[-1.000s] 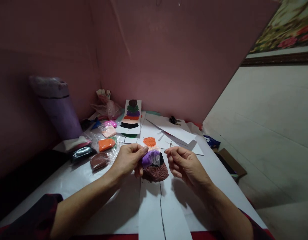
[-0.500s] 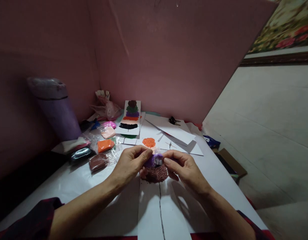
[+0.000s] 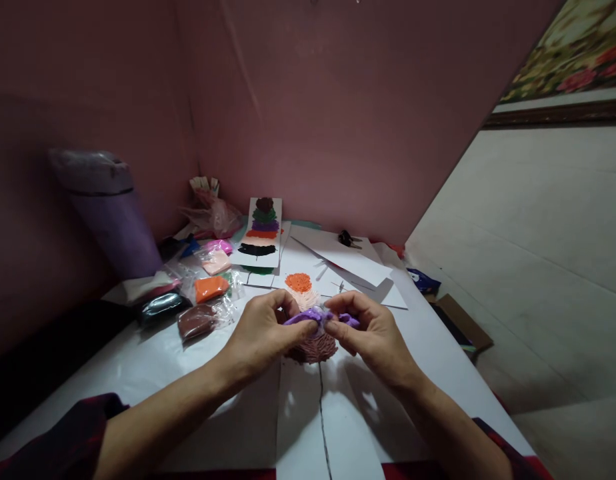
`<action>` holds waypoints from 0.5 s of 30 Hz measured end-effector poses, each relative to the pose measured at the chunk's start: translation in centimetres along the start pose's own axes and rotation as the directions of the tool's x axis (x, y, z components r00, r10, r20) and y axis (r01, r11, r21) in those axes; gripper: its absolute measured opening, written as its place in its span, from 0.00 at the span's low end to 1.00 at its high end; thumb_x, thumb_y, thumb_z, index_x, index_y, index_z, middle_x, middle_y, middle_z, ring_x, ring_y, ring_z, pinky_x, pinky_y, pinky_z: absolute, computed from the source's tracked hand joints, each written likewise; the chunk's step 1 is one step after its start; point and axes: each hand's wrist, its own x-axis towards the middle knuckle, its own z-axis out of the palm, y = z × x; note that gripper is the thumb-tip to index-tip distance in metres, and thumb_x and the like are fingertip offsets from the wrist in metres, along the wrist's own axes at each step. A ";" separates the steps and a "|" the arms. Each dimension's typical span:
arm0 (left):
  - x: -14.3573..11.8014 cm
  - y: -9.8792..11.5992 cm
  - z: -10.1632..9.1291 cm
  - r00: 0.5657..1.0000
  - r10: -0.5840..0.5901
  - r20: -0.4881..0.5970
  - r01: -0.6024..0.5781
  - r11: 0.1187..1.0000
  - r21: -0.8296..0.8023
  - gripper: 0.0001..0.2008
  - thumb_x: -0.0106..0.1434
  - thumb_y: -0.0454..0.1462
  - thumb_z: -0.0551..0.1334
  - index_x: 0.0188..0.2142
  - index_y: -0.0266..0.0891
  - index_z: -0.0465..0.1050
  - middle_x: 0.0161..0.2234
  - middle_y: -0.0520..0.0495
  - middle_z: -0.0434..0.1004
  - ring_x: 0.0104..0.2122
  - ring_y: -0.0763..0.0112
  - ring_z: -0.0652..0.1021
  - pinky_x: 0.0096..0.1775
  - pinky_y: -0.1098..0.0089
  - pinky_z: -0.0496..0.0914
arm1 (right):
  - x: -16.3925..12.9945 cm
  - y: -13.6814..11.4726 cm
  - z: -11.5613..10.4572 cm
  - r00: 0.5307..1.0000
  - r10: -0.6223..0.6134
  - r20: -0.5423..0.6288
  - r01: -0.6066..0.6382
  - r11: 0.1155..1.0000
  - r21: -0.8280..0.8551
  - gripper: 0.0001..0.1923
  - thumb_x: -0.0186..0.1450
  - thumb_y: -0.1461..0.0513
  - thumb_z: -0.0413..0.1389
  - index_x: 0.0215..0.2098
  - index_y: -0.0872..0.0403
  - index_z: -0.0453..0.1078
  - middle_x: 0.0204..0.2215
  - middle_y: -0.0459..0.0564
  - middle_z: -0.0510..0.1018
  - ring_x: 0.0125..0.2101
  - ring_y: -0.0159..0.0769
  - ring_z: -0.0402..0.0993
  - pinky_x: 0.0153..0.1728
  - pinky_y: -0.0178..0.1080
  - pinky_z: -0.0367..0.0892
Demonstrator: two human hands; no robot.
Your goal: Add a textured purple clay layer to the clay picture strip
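Note:
Between both thumbs and fingers I pinch a small clear packet of purple clay (image 3: 313, 316). My left hand (image 3: 262, 328) grips its left part, and my right hand (image 3: 374, 331) grips the plastic on the right, where more purple shows behind the fingers. Beneath lies a white paper strip (image 3: 301, 427) with a dark line drawn down it. Textured clay patches sit on this strip: orange (image 3: 299, 282) at the far end, pale peach (image 3: 305, 299) below that, and brown (image 3: 315, 351) nearest me. The packet and my fingers hide the part between peach and brown.
Bagged clay in brown (image 3: 198, 322), black (image 3: 163, 308) and orange (image 3: 211, 289) lies left. Behind stands a card with coloured bands (image 3: 259, 235). Keys (image 3: 348, 239) rest on white sheets at the back. A purple cylinder (image 3: 113, 223) stands far left against the pink wall.
My hands have come closer together on the packet, which now lies more stretched sideways. Purple shows on both sides of my right fingertips. The peach patch is more visible.

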 end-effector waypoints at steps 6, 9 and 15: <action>0.2 -0.4 -0.4 0.974 0.179 -0.141 -0.141 0.960 0.241 0.11 0.51 0.38 0.64 0.22 0.38 0.62 0.18 0.56 0.64 0.19 0.77 0.65 0.21 0.75 0.58 | -0.6 -0.2 0.5 0.998 -0.038 -0.059 0.039 0.999 0.029 0.15 0.56 0.59 0.65 0.39 0.54 0.70 0.24 0.41 0.69 0.19 0.24 0.59 0.19 0.31 0.55; 0.2 -0.8 -0.6 0.950 0.283 -0.128 -0.238 0.928 0.288 0.11 0.54 0.39 0.63 0.23 0.39 0.62 0.20 0.56 0.63 0.21 0.77 0.64 0.23 0.75 0.58 | -0.5 -0.1 0.5 1.000 -0.016 -0.016 0.018 0.997 0.069 0.17 0.59 0.55 0.63 0.43 0.55 0.70 0.24 0.42 0.69 0.18 0.24 0.60 0.19 0.32 0.56; 0.2 -1.0 -0.7 0.938 0.328 -0.109 -0.290 0.918 0.269 0.11 0.57 0.41 0.64 0.26 0.39 0.64 0.24 0.54 0.65 0.23 0.76 0.66 0.26 0.74 0.61 | 0.0 -0.5 -0.1 0.995 0.100 0.003 -0.095 0.932 0.349 0.11 0.62 0.57 0.59 0.37 0.56 0.70 0.26 0.45 0.70 0.20 0.25 0.60 0.19 0.31 0.57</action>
